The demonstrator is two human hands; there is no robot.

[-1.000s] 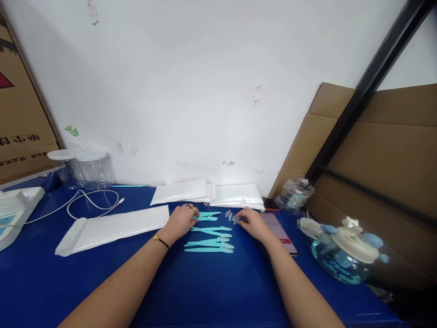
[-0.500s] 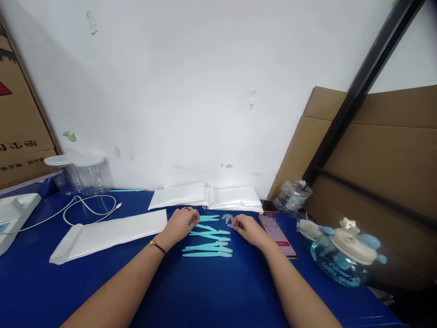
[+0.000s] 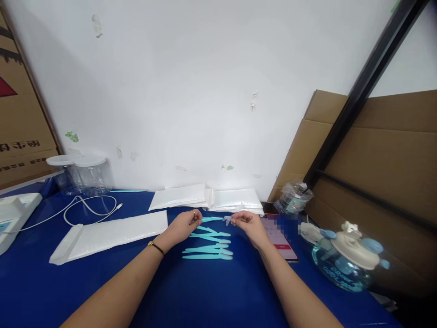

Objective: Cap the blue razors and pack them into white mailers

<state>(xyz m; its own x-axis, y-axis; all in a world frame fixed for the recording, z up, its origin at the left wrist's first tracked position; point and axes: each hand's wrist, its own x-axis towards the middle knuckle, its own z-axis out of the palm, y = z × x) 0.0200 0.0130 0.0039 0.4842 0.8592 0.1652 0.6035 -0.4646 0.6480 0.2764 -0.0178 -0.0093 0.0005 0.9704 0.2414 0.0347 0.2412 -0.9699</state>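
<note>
My left hand [image 3: 186, 224] is closed in a pinch on the handle end of a turquoise eyebrow razor [image 3: 213, 219], whose other end points right. Between the thumb and fingers of my right hand [image 3: 248, 224] is a small clear blade cap [image 3: 228, 219], close to the razor's tip; I cannot tell whether the two touch. Other clear caps lie partly hidden by those fingers. Below the hands, several more turquoise razors [image 3: 207, 257] lie roughly side by side on the blue table [image 3: 205, 291], some crossing, with pale ends to the right.
White padded envelopes [image 3: 235, 200] lie along the wall, another padded envelope [image 3: 116, 234] at left. A white cable [image 3: 99, 197] and clear jars [image 3: 90, 175] are farther left. To the right are a phone [image 3: 285, 253], a blue water bottle [image 3: 341, 264] and cardboard [image 3: 389, 173].
My left hand has raised the razor slightly, and it now points right. My right hand has picked up a clear cap and moved it toward the razor's end.
</note>
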